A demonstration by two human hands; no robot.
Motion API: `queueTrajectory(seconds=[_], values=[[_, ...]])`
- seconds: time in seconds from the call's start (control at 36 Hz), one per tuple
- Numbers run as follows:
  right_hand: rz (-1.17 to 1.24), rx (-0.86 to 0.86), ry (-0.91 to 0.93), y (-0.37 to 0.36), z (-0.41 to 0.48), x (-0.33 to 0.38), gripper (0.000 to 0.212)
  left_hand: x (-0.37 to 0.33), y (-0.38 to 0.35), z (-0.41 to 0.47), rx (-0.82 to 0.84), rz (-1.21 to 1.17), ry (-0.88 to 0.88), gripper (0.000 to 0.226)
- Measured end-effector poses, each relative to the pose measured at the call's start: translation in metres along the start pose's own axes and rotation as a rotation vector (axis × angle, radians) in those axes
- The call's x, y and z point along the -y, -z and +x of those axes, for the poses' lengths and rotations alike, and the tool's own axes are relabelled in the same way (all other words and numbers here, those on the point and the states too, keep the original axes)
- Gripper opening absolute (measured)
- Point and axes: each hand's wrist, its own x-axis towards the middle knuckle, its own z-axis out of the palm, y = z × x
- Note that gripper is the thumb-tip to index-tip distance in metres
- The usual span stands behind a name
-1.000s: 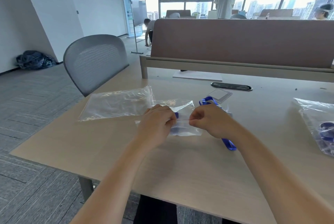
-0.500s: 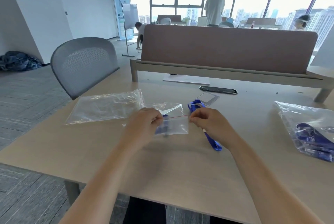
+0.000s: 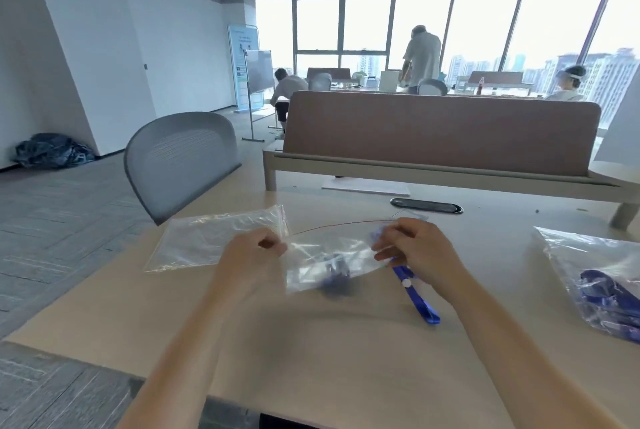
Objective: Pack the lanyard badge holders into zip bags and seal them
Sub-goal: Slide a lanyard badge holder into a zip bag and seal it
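A small clear zip bag [image 3: 325, 262] with a blurred blue lanyard inside hangs just above the desk between my hands. My left hand [image 3: 251, 255] pinches its left top corner. My right hand [image 3: 419, 252] pinches the right top corner, and the red zip line stretches between them. A loose blue lanyard [image 3: 415, 297] lies on the desk under my right hand. A clear badge holder [image 3: 410, 215] shows partly behind my right hand.
An empty clear zip bag [image 3: 214, 240] lies flat at the left. A large bag holding blue lanyards [image 3: 602, 283] sits at the right edge. A grey chair [image 3: 180, 158], a brown desk divider [image 3: 440, 132] and a black cable slot [image 3: 426, 205] stand beyond.
My hands have moved apart along the bag's top and lifted it off the desk. The camera has tilted upward, showing more of the room.
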Motion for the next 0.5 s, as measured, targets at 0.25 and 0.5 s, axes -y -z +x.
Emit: queueTrajectory(seconds=[0.25,0.5], values=[[0.047,-0.182,0.106,0.012,0.008,0.050,0.019,-0.058,0.002,0.025,-0.023,-0.517,-0.015,0.011],[0.022,-0.491,0.232,0.093,-0.008,0.101,0.020,-0.177,-0.006,0.038,-0.125,-0.531,-0.312,0.014]])
